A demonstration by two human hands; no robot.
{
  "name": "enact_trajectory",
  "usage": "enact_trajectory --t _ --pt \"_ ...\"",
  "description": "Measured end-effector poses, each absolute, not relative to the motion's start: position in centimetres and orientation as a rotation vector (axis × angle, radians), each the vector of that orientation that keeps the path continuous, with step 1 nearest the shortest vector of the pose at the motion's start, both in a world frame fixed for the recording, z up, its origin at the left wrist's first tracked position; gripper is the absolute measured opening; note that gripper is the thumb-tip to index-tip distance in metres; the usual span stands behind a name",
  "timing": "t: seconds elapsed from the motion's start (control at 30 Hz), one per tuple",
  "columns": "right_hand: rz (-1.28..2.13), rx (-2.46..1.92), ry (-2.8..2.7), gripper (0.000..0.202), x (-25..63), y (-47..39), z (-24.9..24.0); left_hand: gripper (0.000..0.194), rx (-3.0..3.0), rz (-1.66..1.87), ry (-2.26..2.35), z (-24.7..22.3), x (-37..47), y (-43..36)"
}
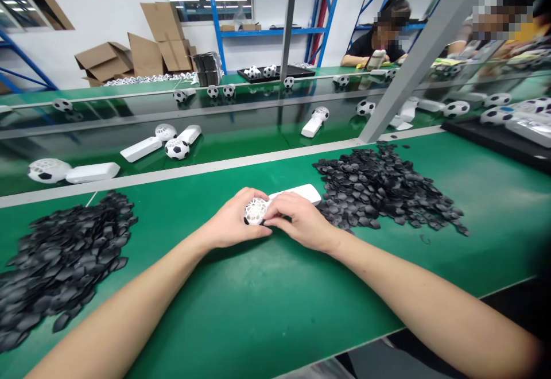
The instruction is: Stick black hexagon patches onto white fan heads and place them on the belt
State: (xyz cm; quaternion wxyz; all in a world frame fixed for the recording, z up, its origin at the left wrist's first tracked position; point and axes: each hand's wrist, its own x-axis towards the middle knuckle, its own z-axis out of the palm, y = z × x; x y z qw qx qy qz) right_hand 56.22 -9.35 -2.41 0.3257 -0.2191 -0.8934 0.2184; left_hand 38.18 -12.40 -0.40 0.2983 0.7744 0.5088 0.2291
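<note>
A white lattice ball [255, 211] with a white handle-like part [301, 194] lies over the green table in front of me. My left hand [236, 218] wraps round the ball from the left, thumb below and fingers above. My right hand [297, 218] is pinched at the ball's right side, in front of the white part; what its fingertips hold, if anything, is too small to make out. A dark patch shows at the ball's lower left edge. Black flat pieces lie in a right pile [379, 189] and a left pile [73, 258].
Beyond the pale rail [206, 165], a green conveyor [241, 138] carries white parts with black-and-white balls [177, 149]. A grey post [413, 63] slants up at the right, near a black tray [495, 140]. People sit across the line at the far right.
</note>
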Motion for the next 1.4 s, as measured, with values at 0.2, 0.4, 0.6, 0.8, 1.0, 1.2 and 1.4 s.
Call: enact_trajectory --t 0.2,0.4,0.6,0.8,1.0,1.2,1.4 --pt "0.621 -0.651 -2.335 0.012 56.1 -9.2 -2.3 0.045 2.049 0.602 1.396 -0.4 38.4 -12.5" --pt "0.628 -0.734 -2.300 0.014 56.0 -9.3 -2.3 0.042 2.045 0.686 1.400 -1.0 38.6 -12.5" --pt "0.679 -0.696 -2.230 0.007 56.2 -9.3 -2.2 0.043 1.939 0.814 1.403 -1.3 38.4 -12.7" --pt "0.490 -0.692 -2.212 0.002 57.2 -9.0 -1.8 0.045 1.849 0.987 1.695 0.2 37.1 -7.2" --pt "0.413 -0.812 -2.386 0.011 57.7 -9.1 -1.9 0.054 1.816 1.146 2.049 -0.4 35.8 1.0" --pt "0.132 -1.040 -2.487 0.014 58.7 -8.4 -3.0 0.067 1.897 0.996 2.151 -4.5 35.1 2.2" --pt "-0.162 -1.305 -2.582 0.010 60.2 -8.2 -3.2 0.074 2.012 0.942 2.125 -5.1 34.6 2.2"
